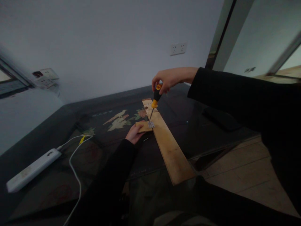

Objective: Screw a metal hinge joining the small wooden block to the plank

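My right hand (168,80) is closed around the black and yellow handle of a screwdriver (155,102). The shaft slants down to a small metal hinge (151,124), its tip at the hinge's upper left part. This hinge lies across the joint between a short wooden piece (144,126) and a long wooden board (170,147). Gripped at its left end, the short piece sits between the thumb and fingers of my left hand (135,133). A thin, pale metallic item, perhaps a screw (145,139), rests on the table just below the short piece.
The dark table (113,106) has a bird and flower picture on its top. At left lies a white power strip (34,169) with a white cable (72,166) curving toward me. The long board's near end overhangs the table's front edge. A wall (113,47) stands behind.
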Tool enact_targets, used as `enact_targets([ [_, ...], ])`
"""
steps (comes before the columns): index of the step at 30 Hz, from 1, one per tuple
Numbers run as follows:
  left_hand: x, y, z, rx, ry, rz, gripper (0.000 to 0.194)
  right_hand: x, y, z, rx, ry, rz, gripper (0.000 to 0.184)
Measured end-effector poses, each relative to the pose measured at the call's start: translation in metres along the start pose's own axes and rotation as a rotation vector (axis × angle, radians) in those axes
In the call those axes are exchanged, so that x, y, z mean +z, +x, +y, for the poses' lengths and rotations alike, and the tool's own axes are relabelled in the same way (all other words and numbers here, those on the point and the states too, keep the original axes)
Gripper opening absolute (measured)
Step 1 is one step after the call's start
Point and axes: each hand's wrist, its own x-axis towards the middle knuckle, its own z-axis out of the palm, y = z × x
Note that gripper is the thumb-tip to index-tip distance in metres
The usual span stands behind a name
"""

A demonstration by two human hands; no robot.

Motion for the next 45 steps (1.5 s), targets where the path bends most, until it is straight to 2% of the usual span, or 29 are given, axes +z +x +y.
enact_targets([
  [3, 0.001, -0.001, 0.000, 0.001, 0.003, 0.005, 0.039, 0.003, 0.003, 0.000, 0.036, -0.037, 0.063, 0.048],
  [7, 0.003, -0.002, 0.001, 0.009, 0.007, 0.000, 0.038, 0.010, 0.008, 0.004, 0.111, -0.045, 0.151, 0.054],
  [9, 0.004, -0.002, 0.001, 0.012, 0.009, -0.007, 0.038, 0.010, 0.007, 0.005, 0.085, -0.007, 0.135, 0.054],
  [15, 0.003, -0.003, 0.002, 0.007, 0.013, 0.012, 0.039, 0.003, -0.002, -0.003, -0.043, 0.066, -0.042, 0.052],
  [19, 0.001, -0.001, 0.001, 0.012, 0.004, -0.011, 0.040, 0.007, 0.002, -0.004, 0.011, -0.001, 0.020, 0.048],
  [24, -0.001, 0.003, -0.001, 0.015, -0.003, -0.028, 0.042, 0.013, 0.007, -0.005, 0.098, -0.027, 0.138, 0.057],
  [31, -0.002, 0.002, -0.002, 0.016, 0.000, -0.025, 0.040, 0.004, -0.005, -0.009, -0.044, 0.111, -0.011, 0.049],
  [35, 0.001, 0.000, 0.000, 0.022, 0.004, -0.026, 0.038, 0.007, -0.001, -0.007, -0.030, 0.051, 0.044, 0.042],
  [40, 0.003, -0.001, 0.001, 0.017, -0.001, -0.015, 0.038, 0.015, 0.005, -0.006, 0.077, -0.058, 0.188, 0.049],
  [45, 0.003, 0.000, 0.000, 0.018, 0.002, -0.010, 0.039, 0.013, 0.001, -0.003, -0.041, 0.114, 0.078, 0.047],
])
